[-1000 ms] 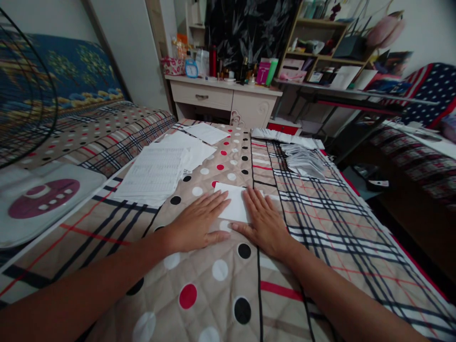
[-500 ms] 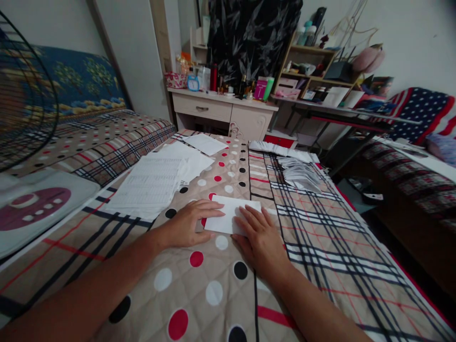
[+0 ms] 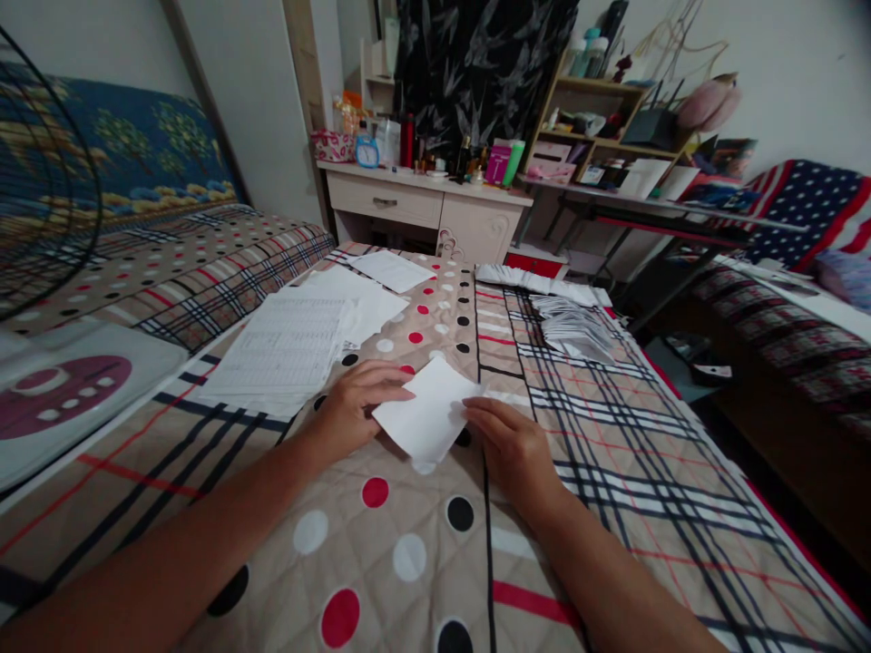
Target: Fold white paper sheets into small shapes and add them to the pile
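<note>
A small white piece of folded paper is held between my two hands, just above the quilted bedspread. My left hand pinches its left corner, thumb underneath and fingers on top. At the right edge, my right hand grips the paper between thumb and fingers, with the thumb mostly hidden. To the left lies a stack of printed sheets, and blank white sheets lie behind it. A row of folded papers rests at the right.
A bundle of white paper lies at the bed's far right. A wire fan guard and a white plastic item with a maroon oval stand at left. Beyond the bed are a drawer cabinet and a desk.
The folded paper has lifted off the bedspread and turned so a corner points toward me. Both hands went from lying flat on it to pinching its edges.
</note>
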### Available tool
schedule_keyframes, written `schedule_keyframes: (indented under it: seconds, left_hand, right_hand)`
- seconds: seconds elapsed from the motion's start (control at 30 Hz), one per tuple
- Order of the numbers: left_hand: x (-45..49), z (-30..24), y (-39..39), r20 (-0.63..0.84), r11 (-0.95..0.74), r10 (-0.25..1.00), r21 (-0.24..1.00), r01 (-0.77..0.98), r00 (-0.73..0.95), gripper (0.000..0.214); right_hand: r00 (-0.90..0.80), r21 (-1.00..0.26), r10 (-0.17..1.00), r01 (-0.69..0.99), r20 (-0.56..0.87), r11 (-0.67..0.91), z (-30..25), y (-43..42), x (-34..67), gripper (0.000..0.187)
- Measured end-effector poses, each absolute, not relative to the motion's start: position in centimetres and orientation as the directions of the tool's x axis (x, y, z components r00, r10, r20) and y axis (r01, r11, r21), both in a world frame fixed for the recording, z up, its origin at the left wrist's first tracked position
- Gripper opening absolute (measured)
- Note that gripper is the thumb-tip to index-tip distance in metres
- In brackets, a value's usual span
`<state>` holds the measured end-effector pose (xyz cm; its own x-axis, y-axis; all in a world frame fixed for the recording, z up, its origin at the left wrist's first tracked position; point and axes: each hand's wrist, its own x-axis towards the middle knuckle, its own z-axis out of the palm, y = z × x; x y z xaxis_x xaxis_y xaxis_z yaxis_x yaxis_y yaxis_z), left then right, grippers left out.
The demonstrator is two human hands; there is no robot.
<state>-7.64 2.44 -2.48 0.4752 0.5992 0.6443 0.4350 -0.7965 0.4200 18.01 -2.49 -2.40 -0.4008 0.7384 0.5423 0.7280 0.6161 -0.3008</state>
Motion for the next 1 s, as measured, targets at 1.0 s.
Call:
schedule_keyframes:
  seconds: [1.0]
  left_hand:
    - [-7.0,-3.0,2.1,0.369,-0.708,0.661,0.596,0.379,0.654,0.026]
  right_hand:
    - [-0.318,-0.692,0.912,0.598,0.257,0.404,-1.2,-2.3,19.0,0.031]
